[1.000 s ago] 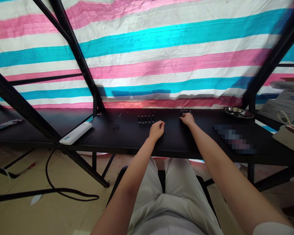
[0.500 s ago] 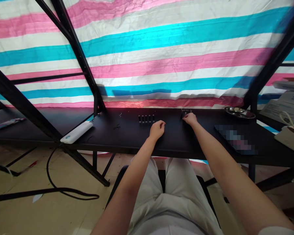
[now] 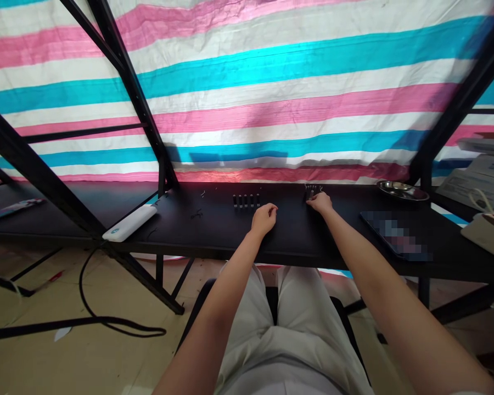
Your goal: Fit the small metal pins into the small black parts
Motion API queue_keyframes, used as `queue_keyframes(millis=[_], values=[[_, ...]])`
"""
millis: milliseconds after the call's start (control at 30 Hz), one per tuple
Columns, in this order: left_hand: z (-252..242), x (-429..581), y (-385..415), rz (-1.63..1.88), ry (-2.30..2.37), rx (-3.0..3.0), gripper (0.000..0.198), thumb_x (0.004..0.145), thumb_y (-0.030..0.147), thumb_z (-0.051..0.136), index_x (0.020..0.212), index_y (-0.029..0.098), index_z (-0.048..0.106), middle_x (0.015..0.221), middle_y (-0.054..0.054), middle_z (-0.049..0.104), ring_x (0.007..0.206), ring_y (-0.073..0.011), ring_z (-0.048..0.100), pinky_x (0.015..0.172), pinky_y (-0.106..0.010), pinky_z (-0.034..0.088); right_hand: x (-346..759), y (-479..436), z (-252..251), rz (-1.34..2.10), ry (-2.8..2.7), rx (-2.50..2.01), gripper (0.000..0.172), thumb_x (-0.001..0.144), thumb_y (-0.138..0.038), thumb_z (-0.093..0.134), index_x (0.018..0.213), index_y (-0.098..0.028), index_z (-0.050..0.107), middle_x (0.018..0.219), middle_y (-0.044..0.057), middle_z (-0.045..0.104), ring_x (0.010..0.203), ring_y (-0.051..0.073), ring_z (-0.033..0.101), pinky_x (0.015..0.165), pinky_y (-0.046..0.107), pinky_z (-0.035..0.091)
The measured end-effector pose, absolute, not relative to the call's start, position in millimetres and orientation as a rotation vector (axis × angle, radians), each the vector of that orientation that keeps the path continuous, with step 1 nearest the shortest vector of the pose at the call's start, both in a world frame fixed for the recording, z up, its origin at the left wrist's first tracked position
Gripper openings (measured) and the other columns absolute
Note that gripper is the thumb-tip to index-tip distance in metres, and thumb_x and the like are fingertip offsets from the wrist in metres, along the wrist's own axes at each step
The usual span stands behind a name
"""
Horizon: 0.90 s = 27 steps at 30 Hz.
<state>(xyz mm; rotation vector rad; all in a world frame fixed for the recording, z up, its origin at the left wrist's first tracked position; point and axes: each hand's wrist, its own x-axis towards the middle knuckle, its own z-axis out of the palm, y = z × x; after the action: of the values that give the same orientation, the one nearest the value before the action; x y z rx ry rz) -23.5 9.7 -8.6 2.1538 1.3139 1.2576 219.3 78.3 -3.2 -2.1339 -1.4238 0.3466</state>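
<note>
Right hand (image 3: 321,203) shifted rightward, five black cylinders (image 3: 246,201)

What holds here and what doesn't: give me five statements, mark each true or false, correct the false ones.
1. The left hand is nearer than the right hand to the row of small dark pieces. True.
2. That row has nine pieces. False: it has five.
3. A shiny metal dish sits toward the right on the black table. True.
4. The left hand grips that dish. False: they are well apart.
5. The right hand is at a small cluster near the table's far edge. True.
</note>
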Motion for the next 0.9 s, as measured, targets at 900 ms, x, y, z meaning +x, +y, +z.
queue_keyframes(millis=[900], values=[[35.0, -24.6, 11.8, 0.817, 1.977, 2.012, 0.067, 0.084, 0.021, 0.049, 0.145, 0.017, 0.021, 0.101, -0.019, 0.064, 0.098, -0.0314, 0.061, 0.086, -0.04, 0.042, 159.8, 3.8, -9.7, -0.091, -2.145, -1.368, 0.011, 0.082, -0.023, 0.048, 0.075, -0.019, 0.055, 0.079, 0.005, 0.058, 0.074, 0.016, 0.052, 0.07, 0.027, 0.039]])
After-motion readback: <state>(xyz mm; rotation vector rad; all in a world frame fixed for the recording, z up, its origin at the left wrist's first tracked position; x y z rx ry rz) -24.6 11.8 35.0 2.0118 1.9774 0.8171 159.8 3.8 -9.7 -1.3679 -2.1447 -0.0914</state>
